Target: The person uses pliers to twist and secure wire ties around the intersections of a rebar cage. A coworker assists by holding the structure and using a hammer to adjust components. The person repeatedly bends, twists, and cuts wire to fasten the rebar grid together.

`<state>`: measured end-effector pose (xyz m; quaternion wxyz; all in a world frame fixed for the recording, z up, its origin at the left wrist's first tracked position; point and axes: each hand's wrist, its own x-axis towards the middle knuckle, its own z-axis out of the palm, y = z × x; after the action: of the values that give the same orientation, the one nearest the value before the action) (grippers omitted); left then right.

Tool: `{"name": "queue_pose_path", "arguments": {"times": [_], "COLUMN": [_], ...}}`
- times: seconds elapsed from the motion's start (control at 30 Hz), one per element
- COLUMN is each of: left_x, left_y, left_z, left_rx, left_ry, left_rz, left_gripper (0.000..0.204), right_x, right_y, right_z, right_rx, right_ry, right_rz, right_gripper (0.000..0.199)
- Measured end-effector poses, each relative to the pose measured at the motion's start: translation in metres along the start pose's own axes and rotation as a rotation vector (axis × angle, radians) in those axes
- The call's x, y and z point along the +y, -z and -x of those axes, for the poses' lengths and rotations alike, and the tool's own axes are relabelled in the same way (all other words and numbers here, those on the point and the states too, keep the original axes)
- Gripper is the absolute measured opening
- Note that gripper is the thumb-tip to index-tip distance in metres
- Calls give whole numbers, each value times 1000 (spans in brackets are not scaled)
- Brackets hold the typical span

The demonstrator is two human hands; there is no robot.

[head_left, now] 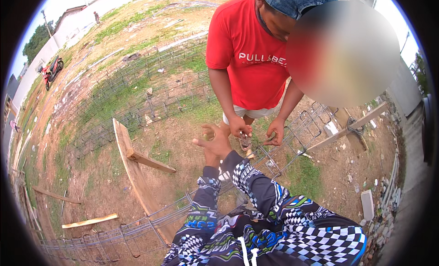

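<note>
A long rebar cage (292,140), made of thin rods tied through square stirrups, runs from the lower left of the frame up to the right of centre, resting across a slanted wooden plank (132,174) on bare dirt. Just above centre, one hand (215,142) of the person wearing the camera is lifted over the cage, fingers spread apart and gripping nothing. Both patterned sleeves meet there, so I cannot tell which hand it is, and the other hand is hidden behind it.

Facing them, a co-worker in a red shirt (249,51) bends over the cage. That person's hand on the left (240,127) is curled shut on something at the cage, the other hand (275,132) rests bent on a stirrup just beside it.

More rebar cages (137,92) lie in rows on the grass in the upper left. A red motorbike (51,70) stands far left by a wall. Loose timber (90,220) lies lower left, and a grey block (367,204) lower right.
</note>
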<state>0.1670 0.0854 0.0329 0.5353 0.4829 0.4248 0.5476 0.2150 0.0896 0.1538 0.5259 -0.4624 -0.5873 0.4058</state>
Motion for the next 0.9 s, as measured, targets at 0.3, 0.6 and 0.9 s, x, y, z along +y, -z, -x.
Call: {"name": "queue_pose_path", "arguments": {"times": [0.3,0.6,0.9], "left_x": [8,161,126], "left_y": [-27,21,15], "left_z": [30,36,155], "left_rx": [210,-459,35], "left_ry": [-261,-275,-178], "left_rz": [-251,-217,-19], "left_gripper": [52,74,73], "right_x": [-10,-71,-133], "right_y": [6,116,43], "right_z": [13,25,105], "right_rx": [118,203,-124], "right_ry": [-167,-246,-51], "right_rz": [-68,-858,-761], "right_gripper": [46,42,39]}}
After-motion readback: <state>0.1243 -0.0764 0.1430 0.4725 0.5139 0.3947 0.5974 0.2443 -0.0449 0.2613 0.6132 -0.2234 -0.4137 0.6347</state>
